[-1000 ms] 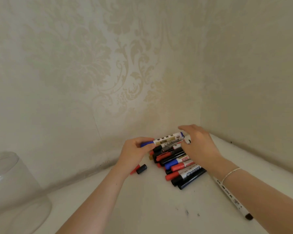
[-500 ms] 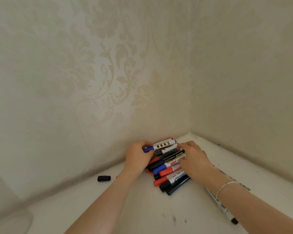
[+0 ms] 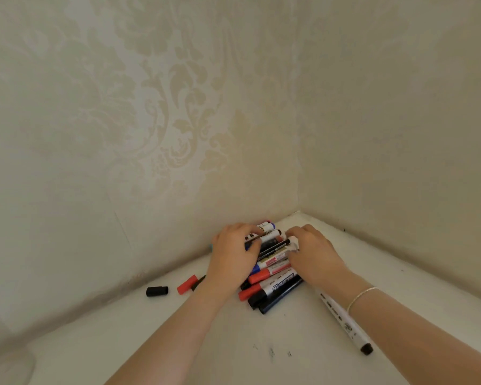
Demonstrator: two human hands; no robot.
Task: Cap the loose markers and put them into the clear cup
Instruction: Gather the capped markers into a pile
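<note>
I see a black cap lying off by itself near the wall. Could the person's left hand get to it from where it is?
Probably yes. The black cap lies alone on the white surface, with only the red cap lying between it and the left hand. That hand rests on the marker pile, so it would have to let go first.

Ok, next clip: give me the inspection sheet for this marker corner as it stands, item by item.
Surface: white tabletop in a wall corner, a few dark ink specks near the front.
Job's things: marker pile heaped in the corner; white marker lying apart under the right forearm; clear cup barely visible at the lower left edge.
Clutter: loose black cap and red cap left of the pile.
Grippers: left hand and right hand both on the pile, fingers curled over markers.
Cables: nothing seen.
Surroundings: cream patterned wallpaper; thin bracelet on the right wrist.
</note>
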